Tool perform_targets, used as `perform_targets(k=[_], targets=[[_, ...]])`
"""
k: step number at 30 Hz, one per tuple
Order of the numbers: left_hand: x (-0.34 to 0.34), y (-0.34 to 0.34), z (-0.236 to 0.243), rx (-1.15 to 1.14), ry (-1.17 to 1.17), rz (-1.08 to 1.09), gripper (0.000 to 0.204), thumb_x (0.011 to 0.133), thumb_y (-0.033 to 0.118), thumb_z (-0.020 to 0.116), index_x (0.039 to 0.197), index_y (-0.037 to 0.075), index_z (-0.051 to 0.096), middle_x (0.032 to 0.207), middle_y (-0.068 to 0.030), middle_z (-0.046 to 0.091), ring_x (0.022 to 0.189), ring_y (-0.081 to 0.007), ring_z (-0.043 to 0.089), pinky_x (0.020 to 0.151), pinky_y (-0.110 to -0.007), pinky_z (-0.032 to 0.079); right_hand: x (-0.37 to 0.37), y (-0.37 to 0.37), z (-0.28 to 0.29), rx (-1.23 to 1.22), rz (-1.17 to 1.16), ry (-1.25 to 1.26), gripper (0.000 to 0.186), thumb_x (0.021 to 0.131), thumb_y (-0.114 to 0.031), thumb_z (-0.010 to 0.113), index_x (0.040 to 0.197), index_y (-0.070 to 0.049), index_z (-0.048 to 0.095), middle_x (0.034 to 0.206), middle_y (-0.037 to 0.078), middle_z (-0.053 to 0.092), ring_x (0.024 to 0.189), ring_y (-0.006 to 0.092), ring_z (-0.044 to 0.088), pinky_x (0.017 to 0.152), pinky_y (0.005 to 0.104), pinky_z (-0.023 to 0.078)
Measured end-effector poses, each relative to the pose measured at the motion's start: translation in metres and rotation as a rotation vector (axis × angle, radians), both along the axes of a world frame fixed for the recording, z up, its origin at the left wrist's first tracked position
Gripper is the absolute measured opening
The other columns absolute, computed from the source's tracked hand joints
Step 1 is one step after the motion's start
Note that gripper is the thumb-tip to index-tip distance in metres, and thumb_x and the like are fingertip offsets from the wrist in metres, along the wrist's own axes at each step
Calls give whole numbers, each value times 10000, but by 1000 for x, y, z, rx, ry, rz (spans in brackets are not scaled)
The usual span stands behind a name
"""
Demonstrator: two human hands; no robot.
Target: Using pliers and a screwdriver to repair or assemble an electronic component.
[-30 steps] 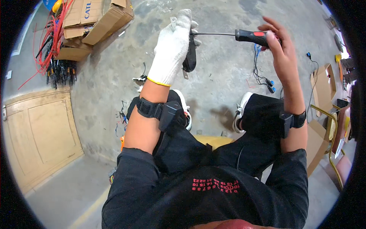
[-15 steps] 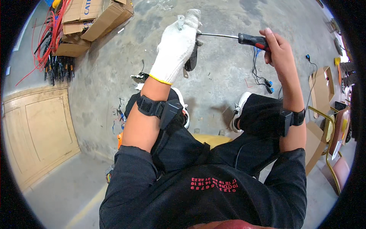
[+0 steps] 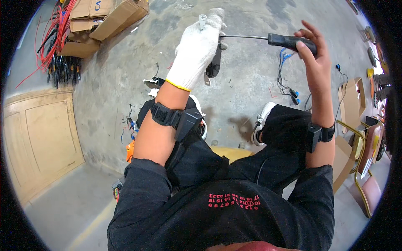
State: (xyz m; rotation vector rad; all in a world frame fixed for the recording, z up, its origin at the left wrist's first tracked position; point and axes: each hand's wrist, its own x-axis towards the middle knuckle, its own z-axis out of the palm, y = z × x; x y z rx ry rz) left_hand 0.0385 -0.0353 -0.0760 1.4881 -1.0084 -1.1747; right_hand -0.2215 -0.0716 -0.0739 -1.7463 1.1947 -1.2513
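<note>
My left hand (image 3: pixel 197 48), in a white knit glove with a yellow cuff edge, is closed around a black elongated part (image 3: pixel 214 65). A metal tab (image 3: pixel 202 21) with a hole sticks out above the glove, and another metal tab (image 3: pixel 207 80) shows at the lower end; most of the part is hidden by the hand. My bare right hand (image 3: pixel 315 51) holds the black handle of a screwdriver (image 3: pixel 289 41) between thumb and fingers, some fingers partly lifted. The shaft lies roughly level, and its tip reaches the part beside my gloved fingers, where the exact contact is hidden.
Cardboard boxes (image 3: pixel 121 21), red cables (image 3: pixel 63 31) and black cable ends (image 3: pixel 63 69) lie at the far left, above a beige panel (image 3: pixel 46 129). Blue-tipped black leads (image 3: pixel 289 90) rest on the concrete floor. A flattened carton (image 3: pixel 352 100) and a metal-framed chair (image 3: pixel 359 167) stand right.
My right hand has rolled around the screwdriver handle, thumb now lower and fingers lifted; the handle's red patch has turned out of sight. Both hands sit slightly farther right.
</note>
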Motion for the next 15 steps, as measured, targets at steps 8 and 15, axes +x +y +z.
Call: perform_targets(k=[8,15], targets=[[3,-1,-3,13,-4,-1,557,959,532,506,981,3,677,830,-100,630,666,-176,639,614,-295,527,-5,3,7,436,-65,33,456,943,-310,613,1294,-25,558,878,76,666,611,93,579,529,212,410],[-1,-1,-3,18,53,6,546,961,528,508,977,9,677,814,-95,626,658,-178,639,602,-294,532,-2,5,10,-30,-51,-86,418,928,-264,592,1286,-49,573,983,92,667,762,109,594,657,238,473]])
